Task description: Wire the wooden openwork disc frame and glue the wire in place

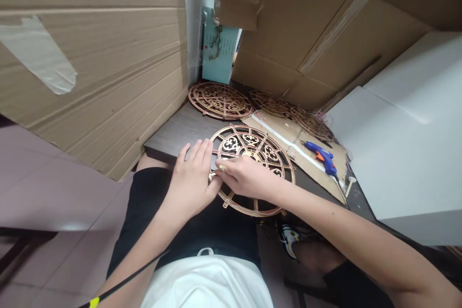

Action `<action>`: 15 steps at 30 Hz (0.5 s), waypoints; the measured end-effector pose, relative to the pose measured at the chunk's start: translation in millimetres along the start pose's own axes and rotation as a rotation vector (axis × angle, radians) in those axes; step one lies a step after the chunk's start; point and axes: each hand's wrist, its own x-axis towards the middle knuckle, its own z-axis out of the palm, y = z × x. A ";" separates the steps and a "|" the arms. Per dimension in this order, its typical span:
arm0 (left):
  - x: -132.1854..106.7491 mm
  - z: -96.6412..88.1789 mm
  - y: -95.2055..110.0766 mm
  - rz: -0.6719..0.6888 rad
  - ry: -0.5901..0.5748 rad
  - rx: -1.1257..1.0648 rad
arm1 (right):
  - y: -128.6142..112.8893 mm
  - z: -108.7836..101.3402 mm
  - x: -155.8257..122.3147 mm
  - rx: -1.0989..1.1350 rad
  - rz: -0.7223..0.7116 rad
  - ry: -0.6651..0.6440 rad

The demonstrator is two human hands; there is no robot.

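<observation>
A round openwork wooden wheel panel [258,211], with spokes and heart-shaped scrollwork, lies at the near edge of the dark table. My left hand [193,173] rests at the panel's left rim, its fingers stretched out and its thumb against the edge. Beside that thumb my right hand [249,175] has its fingertips closed in a pinch over the same rim. A small cream-coloured piece [223,168] shows between the right fingers; its full shape is hidden. The undersides of both hands cannot be seen.
More round openwork panels [221,101] lie toward the back of the table. At the right, a blue glue gun [324,158] rests on a cardboard sheet [285,130], near a small cream-coloured part [350,185]. Cardboard walls [119,67] stand left and behind; a white box [407,154] stands right.
</observation>
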 end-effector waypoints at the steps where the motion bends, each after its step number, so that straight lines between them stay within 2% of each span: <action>1: -0.4 0.1 0.1 -0.002 -0.001 -0.004 | -0.5 -2.0 1.5 0.017 0.004 -0.006; 6: -1.0 1.4 -1.0 -0.006 0.022 -0.040 | 2.0 -14.0 14.0 0.120 -0.002 -0.062; 11: 0.8 3.9 -1.0 -0.011 0.042 -0.013 | 12.3 -28.8 29.9 0.239 -0.114 -0.255; 15: 2.8 3.6 2.0 -0.015 0.039 0.042 | 14.6 -36.0 37.1 0.136 -0.116 -0.347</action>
